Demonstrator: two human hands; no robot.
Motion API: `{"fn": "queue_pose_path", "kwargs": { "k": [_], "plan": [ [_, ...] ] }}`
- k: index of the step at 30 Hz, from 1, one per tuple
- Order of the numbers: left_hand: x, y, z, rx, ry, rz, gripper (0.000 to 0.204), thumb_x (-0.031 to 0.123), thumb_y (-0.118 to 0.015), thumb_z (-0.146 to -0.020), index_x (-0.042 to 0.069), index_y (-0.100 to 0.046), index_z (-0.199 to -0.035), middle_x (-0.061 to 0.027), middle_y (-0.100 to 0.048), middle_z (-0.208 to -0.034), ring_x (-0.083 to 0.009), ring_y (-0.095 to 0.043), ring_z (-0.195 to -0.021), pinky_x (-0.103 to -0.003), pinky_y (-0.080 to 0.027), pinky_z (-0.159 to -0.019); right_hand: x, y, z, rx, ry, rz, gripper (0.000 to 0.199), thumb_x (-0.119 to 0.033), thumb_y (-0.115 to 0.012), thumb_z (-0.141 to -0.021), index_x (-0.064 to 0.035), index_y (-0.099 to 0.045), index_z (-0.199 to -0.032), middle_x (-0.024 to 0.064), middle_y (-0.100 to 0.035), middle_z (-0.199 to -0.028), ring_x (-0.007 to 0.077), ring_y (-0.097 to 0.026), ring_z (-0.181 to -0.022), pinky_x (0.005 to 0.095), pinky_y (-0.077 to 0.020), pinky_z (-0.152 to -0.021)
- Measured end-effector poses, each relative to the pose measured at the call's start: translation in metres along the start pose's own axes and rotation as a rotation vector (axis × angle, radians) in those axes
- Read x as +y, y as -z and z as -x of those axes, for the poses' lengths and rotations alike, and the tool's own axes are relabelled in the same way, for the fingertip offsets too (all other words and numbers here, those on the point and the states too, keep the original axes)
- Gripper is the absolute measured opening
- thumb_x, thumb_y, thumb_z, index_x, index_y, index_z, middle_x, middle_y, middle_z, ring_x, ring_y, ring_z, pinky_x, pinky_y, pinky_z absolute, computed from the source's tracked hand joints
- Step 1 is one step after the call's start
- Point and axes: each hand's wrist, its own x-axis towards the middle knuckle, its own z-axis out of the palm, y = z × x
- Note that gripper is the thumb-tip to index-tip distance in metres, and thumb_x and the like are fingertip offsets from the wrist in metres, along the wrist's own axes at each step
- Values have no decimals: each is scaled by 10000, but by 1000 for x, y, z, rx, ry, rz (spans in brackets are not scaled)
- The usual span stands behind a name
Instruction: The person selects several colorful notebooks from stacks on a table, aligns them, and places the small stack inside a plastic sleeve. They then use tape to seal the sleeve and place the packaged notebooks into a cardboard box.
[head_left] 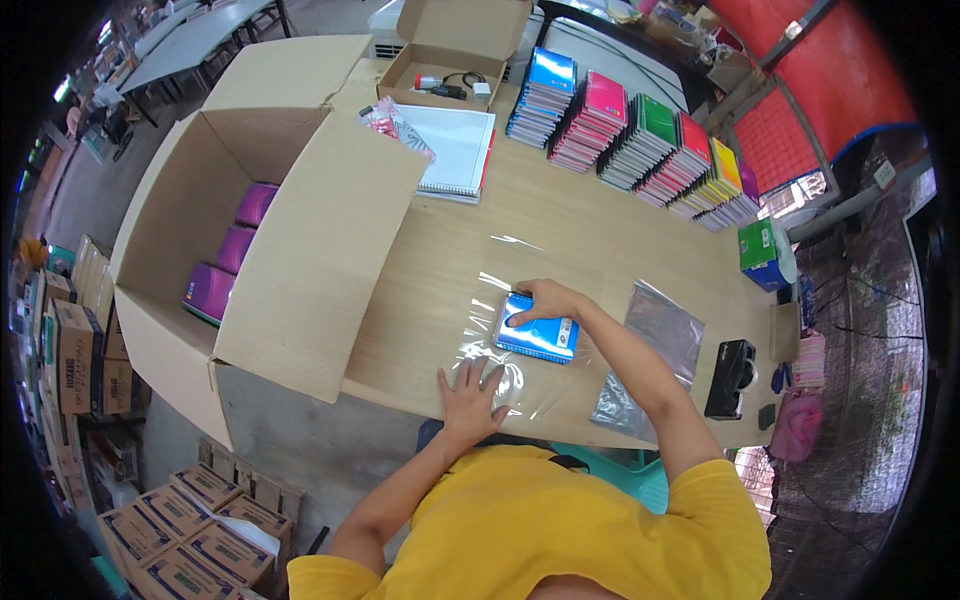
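Note:
A small blue spiral notebook (545, 340), possibly a stack of them, lies on a clear plastic sheet or bag (512, 384) near the table's front edge. My right hand (550, 299) grips it from the far side, thumb on the glossy cover and fingers around the far edge. My left hand (470, 402) rests flat with fingers spread on the plastic, to the left of and nearer than the notebook. Right of my right forearm lies a pile of clear plastic bags (662, 335).
An open carton (335, 270) holding purple notebooks (210, 290) stands left. Stacked notebooks (655, 122) in several colours line the far right edge. White spiral pads (450, 150) and a shallow box (405, 75) lie at the back. A black tape dispenser (728, 380) sits right.

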Motion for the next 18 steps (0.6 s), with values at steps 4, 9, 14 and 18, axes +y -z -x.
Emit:
{"fn": "queue_pose_path", "kwargs": {
  "k": [4,9,14,18],
  "plan": [
    [1,1,1,2,9,25,715,449,-720,-733,212,-493,-1368,-119,-391,-1416,-345,-337,-1351,-754,-197,-1010,-6,4,2,-15,-43,3,817,-618,-802,-589,16,-656,-1083,221,-688,-1000,331,-680,-911,395,-539,-806],
    [3,0,2,25,28,14,676,408,-734,-722,243,-509,-1338,-113,-376,-1419,-345,-316,-1352,-757,-194,-1013,4,-1,6,17,-17,8,820,-625,-805,-582,19,-659,-1069,230,-686,-1003,340,-678,-916,400,-541,-803],
    [7,5,1,-16,4,-9,683,426,-734,-716,284,-518,-1349,-153,-370,-1430,-396,-304,-1356,-768,-183,-1001,7,-2,5,40,22,7,825,-630,-809,-573,25,-663,-1052,232,-685,-985,344,-677,-907,400,-540,-796],
    [7,2,1,-11,-6,-16,682,429,-735,-715,285,-523,-1347,-164,-359,-1434,-405,-290,-1361,-772,-174,-1001,7,-2,4,65,27,13,809,-614,-820,-567,28,-662,-1034,223,-684,-946,339,-677,-878,400,-539,-780]
  ]
}}
